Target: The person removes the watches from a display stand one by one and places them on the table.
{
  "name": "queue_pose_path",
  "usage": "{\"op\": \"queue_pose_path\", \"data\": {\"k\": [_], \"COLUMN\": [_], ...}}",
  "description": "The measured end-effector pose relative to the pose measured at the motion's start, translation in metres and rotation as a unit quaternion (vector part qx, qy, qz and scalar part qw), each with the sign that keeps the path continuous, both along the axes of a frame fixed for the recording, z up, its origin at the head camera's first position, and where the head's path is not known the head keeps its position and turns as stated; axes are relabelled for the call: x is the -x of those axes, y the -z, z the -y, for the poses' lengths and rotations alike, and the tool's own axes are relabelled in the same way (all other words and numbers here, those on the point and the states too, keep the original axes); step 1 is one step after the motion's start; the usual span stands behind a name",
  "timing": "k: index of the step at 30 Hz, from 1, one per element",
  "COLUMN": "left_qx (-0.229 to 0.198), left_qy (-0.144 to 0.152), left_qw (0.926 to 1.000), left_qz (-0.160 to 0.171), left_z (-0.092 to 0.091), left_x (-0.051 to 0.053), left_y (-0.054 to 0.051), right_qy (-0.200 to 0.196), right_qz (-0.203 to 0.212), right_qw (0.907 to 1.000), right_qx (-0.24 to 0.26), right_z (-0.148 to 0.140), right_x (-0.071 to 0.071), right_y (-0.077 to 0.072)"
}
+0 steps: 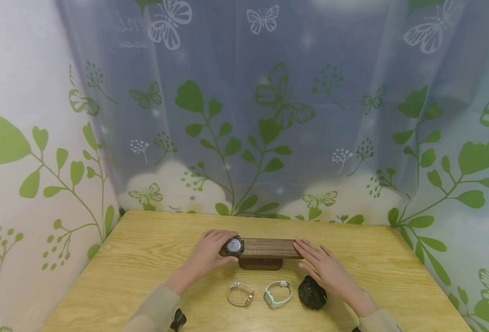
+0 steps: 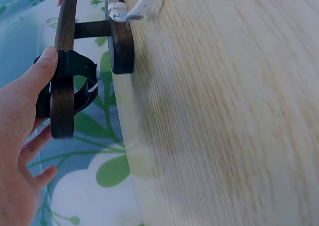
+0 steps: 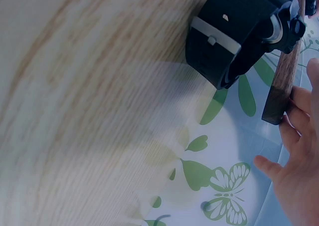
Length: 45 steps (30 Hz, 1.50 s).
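A dark wooden watch stand (image 1: 269, 248) with a raised bar stands on the table. A black wristwatch (image 1: 234, 246) is strapped round the bar's left end. My left hand (image 1: 208, 251) holds this watch, its thumb on the strap and the other fingers behind, as the left wrist view shows. At the bar's right end, the fingertips of my right hand (image 1: 325, 268) touch the wood with the fingers fairly straight. Closer to me lie a thin white-strapped watch (image 1: 240, 295), a mint-green watch (image 1: 277, 295) and a bulky black watch (image 1: 312, 293), the last just below my right hand.
The light wooden table (image 1: 144, 258) is bordered by a curtain (image 1: 244, 138) printed with butterflies and leaves at the back and both sides. The three loose watches sit in a row in front of the stand's base (image 1: 261, 264).
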<state>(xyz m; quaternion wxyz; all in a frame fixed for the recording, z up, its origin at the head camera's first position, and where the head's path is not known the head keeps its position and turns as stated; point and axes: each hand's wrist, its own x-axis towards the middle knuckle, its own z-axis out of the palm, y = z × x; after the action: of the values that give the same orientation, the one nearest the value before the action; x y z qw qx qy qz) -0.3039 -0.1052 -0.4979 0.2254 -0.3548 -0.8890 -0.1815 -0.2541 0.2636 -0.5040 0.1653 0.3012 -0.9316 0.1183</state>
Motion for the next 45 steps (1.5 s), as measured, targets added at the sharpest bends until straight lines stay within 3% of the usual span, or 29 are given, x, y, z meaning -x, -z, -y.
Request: {"op": "queue_pose_path", "data": {"k": [16, 25, 31, 45], "left_qx": [0.005, -0.003, -0.013, 0.006], "left_qy": [-0.036, -0.061, -0.066, -0.054], "left_qw": [0.9991, 0.9981, 0.9977, 0.9984], "left_qz": [0.022, 0.004, -0.014, 0.012], "left_z": [0.033, 0.048, 0.056, 0.066], "left_x": [-0.008, -0.016, -0.021, -0.045], "left_y": [-0.006, -0.008, -0.009, -0.007], "right_qy": [-0.004, -0.005, -0.007, 0.004], "right_qz": [-0.014, -0.009, -0.013, 0.012], "right_qw": [0.9999, 1.0, 0.9999, 0.9999], "right_qx": [0.003, -0.001, 0.001, -0.004], "right_z": [0.0, -0.001, -0.001, 0.0], "right_x": [0.001, 0.001, 0.001, 0.0], "right_y": [0.002, 0.001, 0.001, 0.0]}}
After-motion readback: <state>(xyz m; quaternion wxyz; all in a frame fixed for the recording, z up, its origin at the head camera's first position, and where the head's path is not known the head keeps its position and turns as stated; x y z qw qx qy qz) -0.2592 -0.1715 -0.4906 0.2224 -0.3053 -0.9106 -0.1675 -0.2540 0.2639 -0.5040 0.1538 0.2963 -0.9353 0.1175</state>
